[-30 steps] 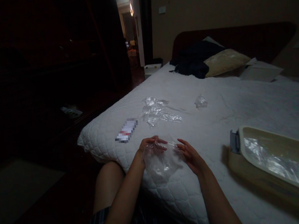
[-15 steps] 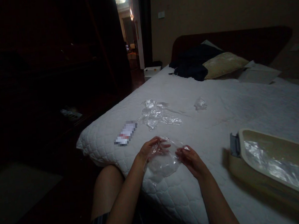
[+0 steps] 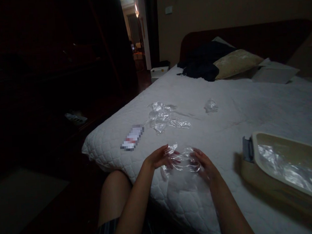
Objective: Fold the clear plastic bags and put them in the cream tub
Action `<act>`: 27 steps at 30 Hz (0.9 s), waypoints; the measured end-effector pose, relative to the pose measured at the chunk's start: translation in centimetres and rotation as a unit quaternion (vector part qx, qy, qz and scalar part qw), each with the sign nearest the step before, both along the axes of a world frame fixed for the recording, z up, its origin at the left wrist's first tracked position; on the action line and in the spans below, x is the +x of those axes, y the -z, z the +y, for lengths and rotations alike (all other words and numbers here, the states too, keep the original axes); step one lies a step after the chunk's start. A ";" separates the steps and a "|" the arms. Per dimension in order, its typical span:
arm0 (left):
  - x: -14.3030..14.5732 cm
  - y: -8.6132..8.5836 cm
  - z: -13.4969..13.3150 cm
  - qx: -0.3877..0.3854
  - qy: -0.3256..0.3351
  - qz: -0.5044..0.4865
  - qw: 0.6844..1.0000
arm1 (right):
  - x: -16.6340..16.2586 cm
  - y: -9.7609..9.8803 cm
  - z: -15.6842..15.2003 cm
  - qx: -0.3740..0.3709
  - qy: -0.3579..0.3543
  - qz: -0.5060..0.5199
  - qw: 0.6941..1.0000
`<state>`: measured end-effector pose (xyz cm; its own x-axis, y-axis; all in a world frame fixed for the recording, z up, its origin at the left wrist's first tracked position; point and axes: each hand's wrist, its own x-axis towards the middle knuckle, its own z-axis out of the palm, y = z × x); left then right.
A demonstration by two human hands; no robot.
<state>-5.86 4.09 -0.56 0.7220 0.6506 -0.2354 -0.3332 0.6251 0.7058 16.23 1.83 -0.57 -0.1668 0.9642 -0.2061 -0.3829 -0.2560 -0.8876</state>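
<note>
Spanning the gap between the two hands in the head view, a clear plastic film [image 3: 186, 159] is held above the near end of the bed [image 3: 218, 134]. Left hand [image 3: 161, 158]: fingers curled, left end of the film gripped; fingertips partly covered by it. Right hand [image 3: 203, 160]: fingers bent, opposite end gripped; exact finger contact cannot be told. Creases are drawn across the film from hand to hand.

Beyond and left of the left hand, a phone [image 3: 132, 137] is laid on the bed, its screen blurred out. Almost straight beyond the left hand, a plastic sheet [image 3: 160, 116] is spread, rumpled. Farther out, beyond the right hand, a small plastic wad [image 3: 210, 106] is seen. Right of the right hand, well apart, a tub [image 3: 259, 181] is placed, with shiny wrapping [image 3: 285, 168] contained in it. Far beyond the right hand, dark clothing [image 3: 204, 58] and a pillow [image 3: 237, 63] are heaped before the headboard [image 3: 270, 39].
</note>
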 end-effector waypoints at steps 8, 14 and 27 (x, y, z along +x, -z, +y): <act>0.7 -0.6 -0.3 0.033 -0.100 0.055 0.993 | -0.2 -0.7 0.1 -0.062 0.005 0.076 0.995; 0.5 -0.3 0.1 -0.010 -0.130 0.038 0.991 | -0.2 -1.0 -0.6 -0.023 0.030 0.005 0.999; 1.0 -0.9 -0.7 0.035 -0.126 0.040 0.991 | 0.2 -0.4 -0.6 0.057 0.146 -0.187 0.970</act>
<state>-4.85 3.43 0.38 0.5159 0.8239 -0.2345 -0.4128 0.4790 0.7747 16.44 1.19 -0.17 0.1814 0.9794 -0.0886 -0.0707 -0.0768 -0.9945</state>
